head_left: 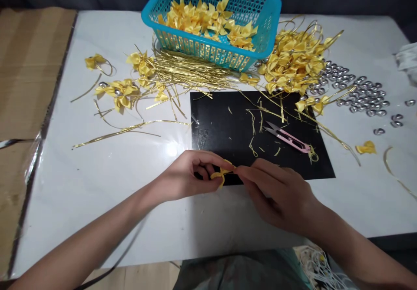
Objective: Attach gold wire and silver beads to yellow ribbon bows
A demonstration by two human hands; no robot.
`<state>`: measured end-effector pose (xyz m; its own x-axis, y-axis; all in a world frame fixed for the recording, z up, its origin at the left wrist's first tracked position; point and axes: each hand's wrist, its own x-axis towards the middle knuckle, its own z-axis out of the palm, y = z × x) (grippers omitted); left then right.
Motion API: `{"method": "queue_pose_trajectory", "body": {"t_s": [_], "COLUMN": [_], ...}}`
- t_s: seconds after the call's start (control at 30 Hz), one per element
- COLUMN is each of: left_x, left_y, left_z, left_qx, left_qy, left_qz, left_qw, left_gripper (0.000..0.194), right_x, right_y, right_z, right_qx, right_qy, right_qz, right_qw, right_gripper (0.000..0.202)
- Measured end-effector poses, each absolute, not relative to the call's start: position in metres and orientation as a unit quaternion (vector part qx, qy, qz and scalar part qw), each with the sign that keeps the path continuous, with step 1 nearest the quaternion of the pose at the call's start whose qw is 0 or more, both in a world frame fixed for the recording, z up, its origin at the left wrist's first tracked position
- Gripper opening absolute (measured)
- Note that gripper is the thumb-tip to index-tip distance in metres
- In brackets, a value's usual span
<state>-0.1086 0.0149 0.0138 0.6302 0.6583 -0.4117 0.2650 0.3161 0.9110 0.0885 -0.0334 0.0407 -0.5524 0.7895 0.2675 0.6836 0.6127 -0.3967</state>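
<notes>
My left hand [192, 175] pinches a small yellow ribbon flower [219, 175] between thumb and fingers, over the near edge of a black mat [228, 129]. My right hand [280, 190] meets it from the right, its thumb and fingertips closed at the flower's edge. Whatever lies between those fingertips is too small to make out. Pink-handled thread snips [288, 138] rest on the mat, blades pointing left. Bits of yellow thread [253, 123] lie scattered around them.
Behind the mat stands a turquoise basket [211, 47] holding yellow flowers. Gold cords [192, 70] are piled before it. Finished-looking flowers with cords [293, 60] heap at the right, beside many silver beads [366, 94]. More flowers [120, 92] lie left. Cardboard [32, 107] borders the white table [130, 233].
</notes>
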Motion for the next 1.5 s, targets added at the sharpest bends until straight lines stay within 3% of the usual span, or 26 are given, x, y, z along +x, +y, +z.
{"method": "queue_pose_trajectory", "body": {"t_s": [0.4,0.73,0.93,1.27,1.5], "left_x": [-0.108,-0.103,-0.104,-0.097,-0.101], "left_y": [0.016,0.013,0.012,-0.003,-0.007], "left_z": [0.017,0.014,0.011,0.008,0.002], "left_qx": [0.561,0.596,0.622,0.697,0.8], "left_qy": [0.405,0.404,0.4,0.392,0.311], "left_qz": [0.142,0.173,0.172,0.264,0.373], "left_qw": [0.708,0.672,0.651,0.539,0.351], "left_gripper": [0.028,0.028,0.026,0.03,0.029], "right_x": [0.087,0.076,0.067,0.061,0.064], "right_y": [-0.037,-0.031,-0.037,-0.045,-0.053], "right_z": [0.042,0.048,0.043,0.029,0.029], "right_qx": [-0.378,-0.307,-0.326,-0.423,-0.487], "right_qy": [-0.908,-0.945,-0.937,-0.899,-0.848], "right_qz": [0.017,-0.034,-0.064,0.0,0.088], "right_qw": [0.182,0.107,0.109,0.11,0.19], "right_gripper": [0.014,0.035,0.033,0.027,0.026]}}
